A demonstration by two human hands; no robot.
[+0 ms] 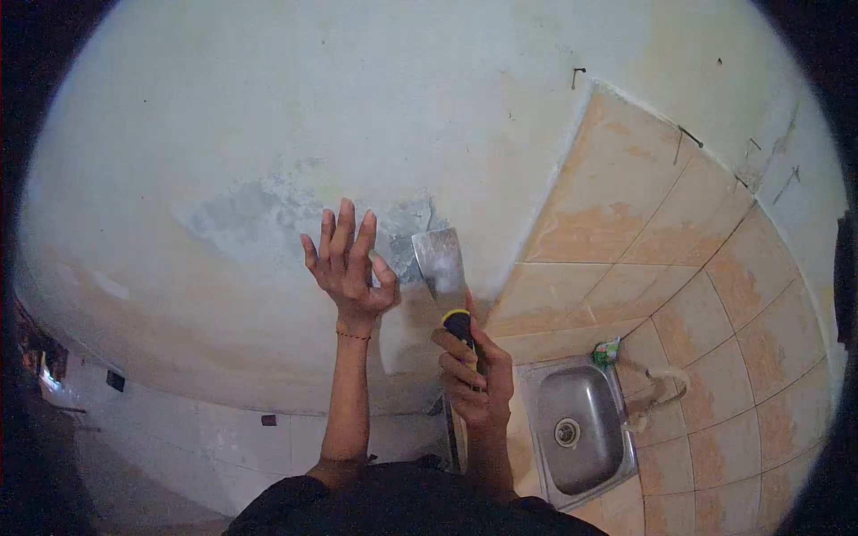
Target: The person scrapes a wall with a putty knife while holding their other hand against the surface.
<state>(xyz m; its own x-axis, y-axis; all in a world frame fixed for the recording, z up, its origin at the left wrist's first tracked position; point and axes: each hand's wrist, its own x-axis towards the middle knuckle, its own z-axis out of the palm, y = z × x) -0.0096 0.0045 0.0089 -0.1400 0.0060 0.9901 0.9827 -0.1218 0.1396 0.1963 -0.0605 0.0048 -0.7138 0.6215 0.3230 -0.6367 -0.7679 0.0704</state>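
My right hand is wrapped round the black and yellow handle of a putty knife. Its wide metal blade points up, with the top edge over the wall beside a grey patch of peeling paint. To the left, my left hand is raised before the wall, fingers spread and nothing in them. A thin dark bracelet circles that wrist. Behind the left hand spreads a larger grey-white worn area of the pale wall.
A steel sink with a drain is set at the lower right, a green packet at its back corner. Orange-and-cream tiles cover the wall there, and nails stick out along their upper edge. Two small dark objects lie on the floor at lower left.
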